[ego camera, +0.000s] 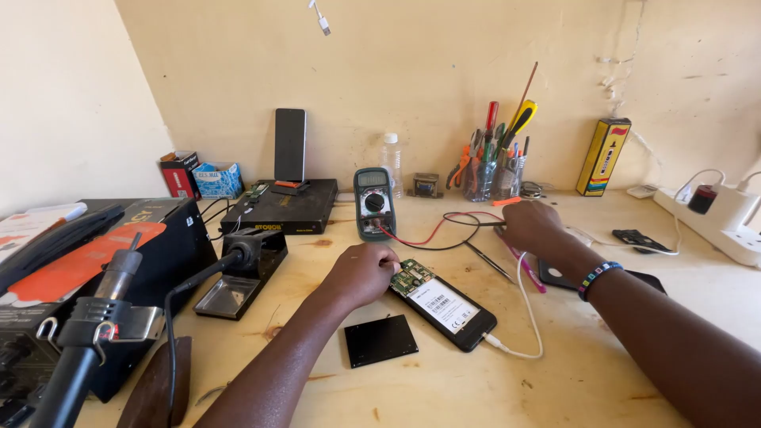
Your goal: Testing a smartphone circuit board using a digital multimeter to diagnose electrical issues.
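The left hand point(363, 273) rests on the wooden table point(602, 372) near the middle, its fingers curled in against the far left end of an opened phone point(444, 303), touching the exposed green circuit board there; whether the fingers pinch anything cannot be told. The phone lies back-up and slantwise, with a white cable point(529, 309) plugged into its near right end; a small black square plate point(380, 340) lies just to its near left, apart from it. The right hand point(533, 227) is farther off and to the right, palm down, fingers bent over the tip of a black probe lead point(474, 223); the grip itself is hidden by the back of the hand. A beaded band sits on that wrist. Red and black leads run from there to a multimeter point(373, 204) standing at the far middle; a pair of tweezers point(489, 261) lies between the hands. A cup of tools point(480, 173) stands at the far wall; a soldering station point(238, 265) sits to the left; a white power strip point(725, 222) lies at the far right.
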